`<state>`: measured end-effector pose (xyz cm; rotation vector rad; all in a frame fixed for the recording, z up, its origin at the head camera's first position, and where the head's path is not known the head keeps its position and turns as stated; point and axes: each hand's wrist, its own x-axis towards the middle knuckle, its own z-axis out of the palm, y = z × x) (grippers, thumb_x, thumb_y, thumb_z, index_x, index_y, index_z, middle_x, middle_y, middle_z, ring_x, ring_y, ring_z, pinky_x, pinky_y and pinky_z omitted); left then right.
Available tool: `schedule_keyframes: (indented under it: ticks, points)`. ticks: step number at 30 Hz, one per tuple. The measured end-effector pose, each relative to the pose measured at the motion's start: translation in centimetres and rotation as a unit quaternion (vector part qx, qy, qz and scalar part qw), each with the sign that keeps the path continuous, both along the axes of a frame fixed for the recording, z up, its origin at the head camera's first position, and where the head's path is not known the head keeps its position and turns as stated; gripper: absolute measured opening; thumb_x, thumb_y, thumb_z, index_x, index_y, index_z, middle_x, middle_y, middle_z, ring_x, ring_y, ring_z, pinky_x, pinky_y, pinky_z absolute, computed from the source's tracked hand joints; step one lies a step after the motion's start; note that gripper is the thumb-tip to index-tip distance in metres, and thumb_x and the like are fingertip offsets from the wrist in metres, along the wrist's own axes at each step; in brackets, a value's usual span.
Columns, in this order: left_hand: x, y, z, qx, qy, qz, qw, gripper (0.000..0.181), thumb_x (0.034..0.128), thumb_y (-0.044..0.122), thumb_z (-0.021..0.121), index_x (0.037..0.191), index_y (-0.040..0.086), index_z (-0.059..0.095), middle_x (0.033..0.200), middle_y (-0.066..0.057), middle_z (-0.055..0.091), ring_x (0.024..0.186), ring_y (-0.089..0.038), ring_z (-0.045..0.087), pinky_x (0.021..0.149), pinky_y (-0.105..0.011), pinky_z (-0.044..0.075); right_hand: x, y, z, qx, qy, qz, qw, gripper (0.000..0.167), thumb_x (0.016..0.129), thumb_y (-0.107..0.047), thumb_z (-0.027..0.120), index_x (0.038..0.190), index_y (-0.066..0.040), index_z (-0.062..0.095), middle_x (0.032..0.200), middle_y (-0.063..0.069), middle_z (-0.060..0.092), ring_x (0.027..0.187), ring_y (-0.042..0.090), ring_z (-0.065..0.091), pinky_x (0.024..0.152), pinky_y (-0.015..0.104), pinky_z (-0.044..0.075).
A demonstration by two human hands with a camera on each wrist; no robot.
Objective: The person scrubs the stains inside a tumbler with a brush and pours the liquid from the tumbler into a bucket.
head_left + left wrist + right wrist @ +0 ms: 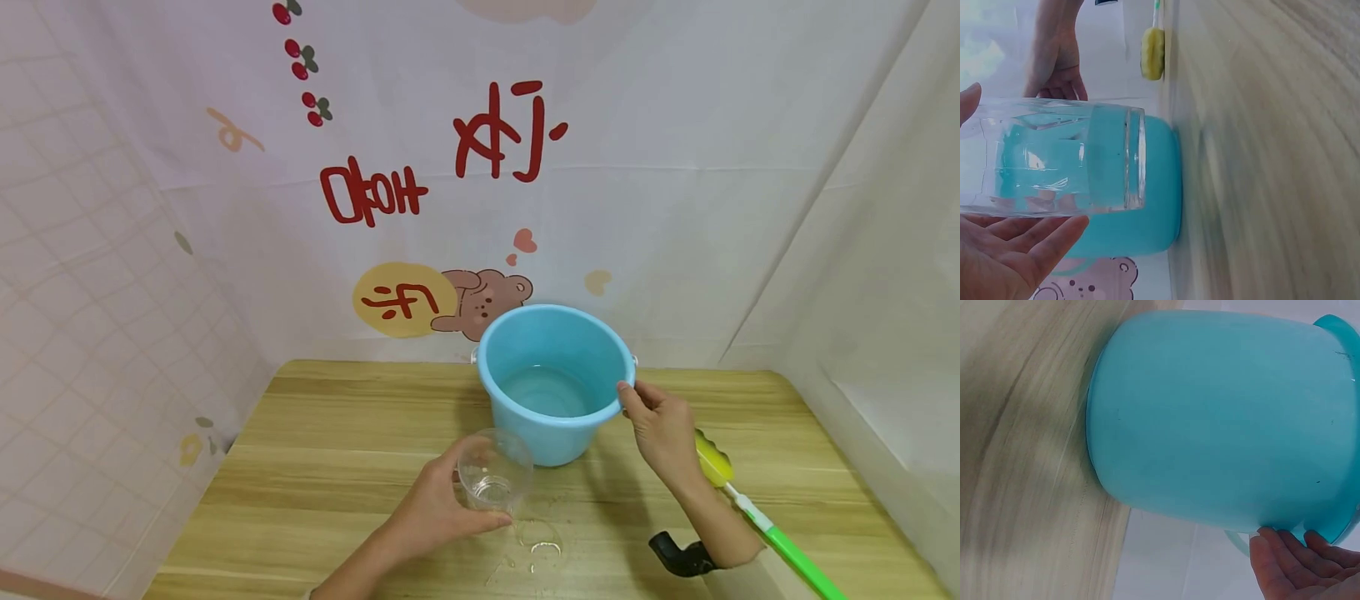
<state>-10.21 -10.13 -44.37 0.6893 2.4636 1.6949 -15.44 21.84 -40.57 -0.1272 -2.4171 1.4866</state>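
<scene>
My left hand [435, 504] holds a clear plastic cup [495, 467] just above the table, its fingers and thumb around the side. Whether the cup contains liquid is hard to tell. Behind it, a light blue bucket [543, 437] stands upright on the table with some water [543, 392] in the bottom. With thumb and fingers my right hand [663, 429] grips the bucket's right rim. In the right wrist view those fingers [1288, 556] lie under the rim, against the outer wall.
Spilled water [540, 537] lies on the wooden table [337, 450] near the cup. At the right is a yellow-headed sponge brush [712, 458] with a white and green handle. A black curved item [678, 554] shows beside my right forearm. White printed cloth hangs behind.
</scene>
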Motion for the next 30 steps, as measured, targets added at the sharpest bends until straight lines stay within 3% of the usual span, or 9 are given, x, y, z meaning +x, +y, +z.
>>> schedule_keyframes:
  ticks: [12,17,24,30]
  points:
    - [-0.5,-1.4,0.8,0.014,0.007,0.076,0.9970,0.088,0.0691,0.032,0.100,0.144,0.019,0.056,0.123,0.001,0.068,0.118,-0.018,0.062,0.103,-0.052,0.049,0.1,0.2,0.0,0.002,-0.012,-0.001,0.9999,0.051,0.106,-0.034,0.063,0.135,0.008,0.065,0.124,0.028,0.070,0.102,0.035,0.075,0.076,0.019,0.058]
    - [-1.0,-1.7,1.4,0.031,0.024,0.105,0.9937,0.085,0.0678,0.026,0.101,0.141,0.019,0.057,0.125,-0.005,0.068,0.118,-0.019,0.063,0.105,-0.053,0.050,0.0,0.1,0.0,0.002,-0.007,-0.002,1.0000,0.050,0.107,-0.033,0.063,0.135,0.009,0.065,0.124,0.027,0.070,0.101,0.035,0.075,0.075,0.018,0.058]
    - [-1.8,-2.3,1.7,0.033,0.054,0.130,0.9895,0.086,0.0707,0.024,0.099,0.143,0.012,0.054,0.127,-0.006,0.066,0.116,-0.021,0.064,0.101,-0.053,0.052,-0.1,-0.1,0.0,-0.001,-0.001,-0.005,1.0000,0.048,0.107,-0.030,0.063,0.135,0.009,0.064,0.124,0.027,0.070,0.102,0.036,0.075,0.077,0.021,0.059]
    - [-2.3,-2.7,1.9,0.041,0.054,0.140,0.9878,0.088,0.0713,0.020,0.098,0.147,0.015,0.053,0.125,-0.010,0.066,0.118,-0.024,0.063,0.105,-0.057,0.049,-0.1,-0.2,0.0,-0.003,0.000,-0.006,1.0000,0.046,0.107,-0.029,0.063,0.134,0.008,0.065,0.123,0.026,0.070,0.103,0.036,0.074,0.078,0.022,0.060]
